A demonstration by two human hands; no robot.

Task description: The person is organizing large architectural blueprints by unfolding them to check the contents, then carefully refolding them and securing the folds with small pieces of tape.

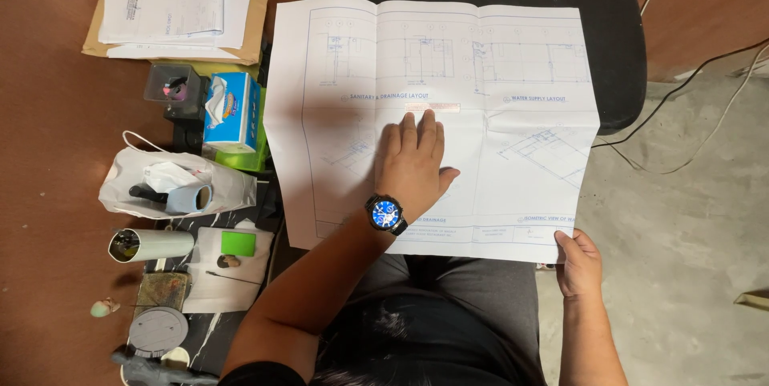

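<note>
Fingers of the right hand (578,262) pinch the near right corner of the folded drawing sheet (481,114). Beyond, the left hand (412,163) lies flat mid-sheet, fingers together. The sheet overhangs a black chair (617,50); the cluttered tabletop (48,114) borders its left edge, bare floor (681,234) to the right.

**Both hands out, one flat, one pinching**

The left hand (412,166) lies palm down, fingers (424,126) straight, close together and pointing to the far side, thumb spread to the right. Its forearm runs in from the near left, bare, with a dark round wristwatch (385,214) on the wrist. The right hand (578,262) sits nearer, at the right, fingers curled, thumb on top in a pinch.
</note>
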